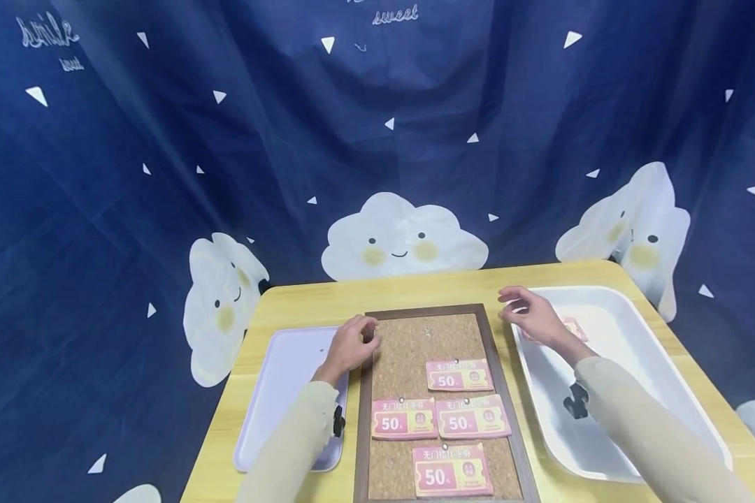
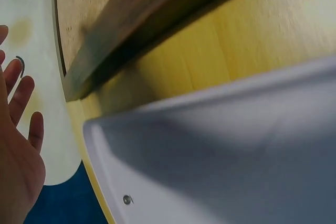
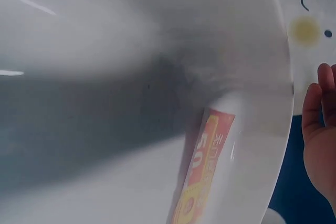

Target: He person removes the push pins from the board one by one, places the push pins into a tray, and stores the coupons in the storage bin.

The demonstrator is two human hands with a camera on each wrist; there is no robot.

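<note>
Pinning coupons (image 1: 473,417) on the corkboard (image 1: 396,349) seems in hand; left hand (image 1: 347,347) and right hand (image 1: 539,321) look empty, fingers loosely parted; the right tray's (image 1: 629,335) last coupon (image 3: 202,171) likely needs pinching.

A pink-and-yellow coupon (image 3: 203,171) lies in the white tray (image 3: 100,198), the right grip (image 3: 321,142) showing past its edge.

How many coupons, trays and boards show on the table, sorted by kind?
Coupons on the corkboard: 4
Coupon showing in the white tray: 1
Trays, white tray plus lavender tray: 2
Boards, the corkboard: 1
Total: 8
</note>
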